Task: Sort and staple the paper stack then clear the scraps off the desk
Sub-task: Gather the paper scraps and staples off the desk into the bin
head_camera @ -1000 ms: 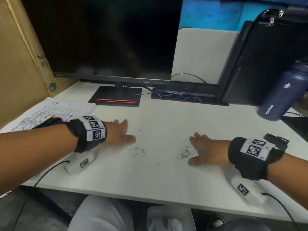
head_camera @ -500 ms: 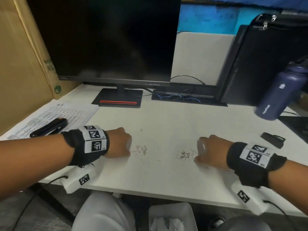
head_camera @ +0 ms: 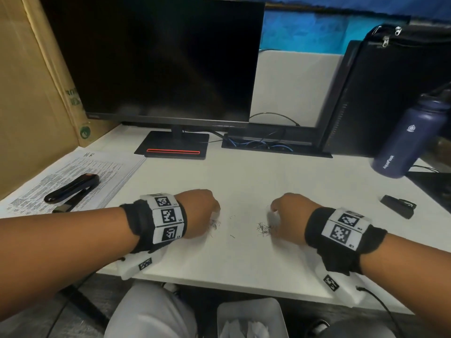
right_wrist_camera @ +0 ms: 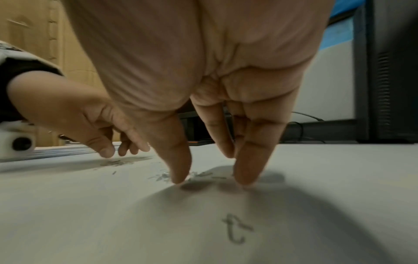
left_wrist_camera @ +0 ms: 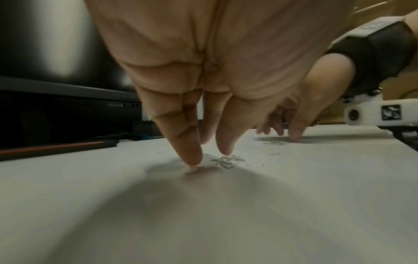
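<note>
On the white worktop (head_camera: 244,259) both hands rest on their fingertips. The left hand (head_camera: 200,213) has its fingers straight, grip apart, beside a small staple pile (head_camera: 216,224) at its 3 o'clock. The right hand (head_camera: 291,215), grip apart too, touches another staple pile (head_camera: 263,229) at its 9 o'clock. The paper stack (head_camera: 73,179) with the stapler (head_camera: 72,187) lies at 10 o'clock.

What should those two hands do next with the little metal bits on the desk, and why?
Probably sweep inward: the left hand and right hand each have fingertips down beside a small pile of staple scraps, with stray bits between, so merging them into one heap seems the easiest way to clear them.
</note>
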A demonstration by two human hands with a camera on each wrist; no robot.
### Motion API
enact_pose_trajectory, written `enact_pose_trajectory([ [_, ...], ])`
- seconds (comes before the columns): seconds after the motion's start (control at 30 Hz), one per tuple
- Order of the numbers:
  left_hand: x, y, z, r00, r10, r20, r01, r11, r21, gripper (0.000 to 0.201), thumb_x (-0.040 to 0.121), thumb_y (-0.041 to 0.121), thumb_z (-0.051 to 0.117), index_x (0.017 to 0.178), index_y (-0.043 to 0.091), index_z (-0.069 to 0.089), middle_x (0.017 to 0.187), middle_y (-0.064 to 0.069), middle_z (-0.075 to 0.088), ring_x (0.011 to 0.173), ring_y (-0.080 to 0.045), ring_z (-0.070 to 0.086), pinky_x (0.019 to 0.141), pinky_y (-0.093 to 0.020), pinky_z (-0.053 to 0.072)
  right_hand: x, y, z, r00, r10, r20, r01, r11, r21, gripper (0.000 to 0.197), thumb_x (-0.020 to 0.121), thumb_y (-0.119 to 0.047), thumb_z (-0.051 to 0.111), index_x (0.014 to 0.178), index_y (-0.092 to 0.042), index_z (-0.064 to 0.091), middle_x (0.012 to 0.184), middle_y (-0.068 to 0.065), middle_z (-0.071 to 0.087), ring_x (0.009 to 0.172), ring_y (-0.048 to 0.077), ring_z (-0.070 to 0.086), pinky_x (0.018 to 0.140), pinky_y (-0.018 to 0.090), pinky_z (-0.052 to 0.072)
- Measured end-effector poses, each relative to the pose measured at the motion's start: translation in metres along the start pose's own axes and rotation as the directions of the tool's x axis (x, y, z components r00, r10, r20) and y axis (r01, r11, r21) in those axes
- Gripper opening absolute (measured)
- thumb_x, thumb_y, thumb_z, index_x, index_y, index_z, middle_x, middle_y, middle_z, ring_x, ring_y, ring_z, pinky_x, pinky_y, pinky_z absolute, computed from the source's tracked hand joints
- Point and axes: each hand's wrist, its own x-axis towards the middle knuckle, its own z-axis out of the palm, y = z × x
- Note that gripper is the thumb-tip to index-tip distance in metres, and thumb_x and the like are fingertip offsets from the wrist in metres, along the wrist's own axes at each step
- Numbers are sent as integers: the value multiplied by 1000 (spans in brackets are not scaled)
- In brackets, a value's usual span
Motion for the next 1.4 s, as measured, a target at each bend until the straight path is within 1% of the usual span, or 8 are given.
enact_pose_trajectory([
  [0.2,1,-1,6,995,77,-69,-87,985,-151,8,89,27,60,81,23,60,81,-2,57,79,-26,57,71,-31,47,9,-2,11,997,-82,-5,82,995,63,10,87,-14,55,82,-22,61,75,-11,48,81,19,52,65,22,41],
  [0.47,11,0,22,968,205,-148,-211,977,-25,29,97,15,52,117,23,71,118,6,66,110,-18,61,95,-32,50,10,-18,13,958,-284,-32,283,959,-20,30,88,-6,52,107,-18,72,109,-3,68,99,19,64,78,22,45],
  [0.63,11,7,19,962,226,-152,-216,973,75,27,89,6,53,106,23,64,108,5,62,95,-21,60,74,-29,44,11,-23,9,967,-252,-35,247,962,-118,22,88,-10,49,102,-16,64,101,2,66,91,23,62,75,31,52],
  [0.9,20,9,-7,990,-93,-108,81,990,-115,24,82,7,58,98,20,71,104,5,67,97,-18,64,77,-27,52,19,-26,-8,990,-136,31,139,980,-141,14,88,-17,60,100,-9,62,100,0,65,90,21,63,73,28,52],
  [1.0,22,-11,-16,955,-244,-169,179,927,-328,15,82,13,62,88,19,73,93,6,71,91,-17,67,82,-31,58,22,-8,-14,999,16,-35,-6,964,264,13,78,-10,65,76,-17,56,77,-2,62,70,17,60,64,25,52],
  [1.1,21,-37,-21,892,-421,-167,168,650,-741,10,85,7,65,82,15,71,86,-1,73,78,-17,69,82,-35,61,19,18,-13,990,142,5,-86,570,817,20,76,3,64,65,-12,55,69,13,65,64,26,63,71,38,59],
  [1.2,8,-50,-23,853,-513,-92,-61,78,-995,12,86,-7,64,91,3,68,91,-11,66,78,-20,66,79,-31,62,9,36,-5,988,154,28,-21,-46,999,25,83,14,58,67,-5,53,71,15,57,61,23,59,63,30,60],
  [1.4,-39,-44,-11,975,-214,-66,-214,-803,-556,20,84,-3,60,71,12,58,77,0,54,68,-11,57,63,-14,56,-34,53,10,999,40,-16,38,-624,781,18,78,7,62,69,-6,54,74,9,54,57,14,60,52,17,55],
])
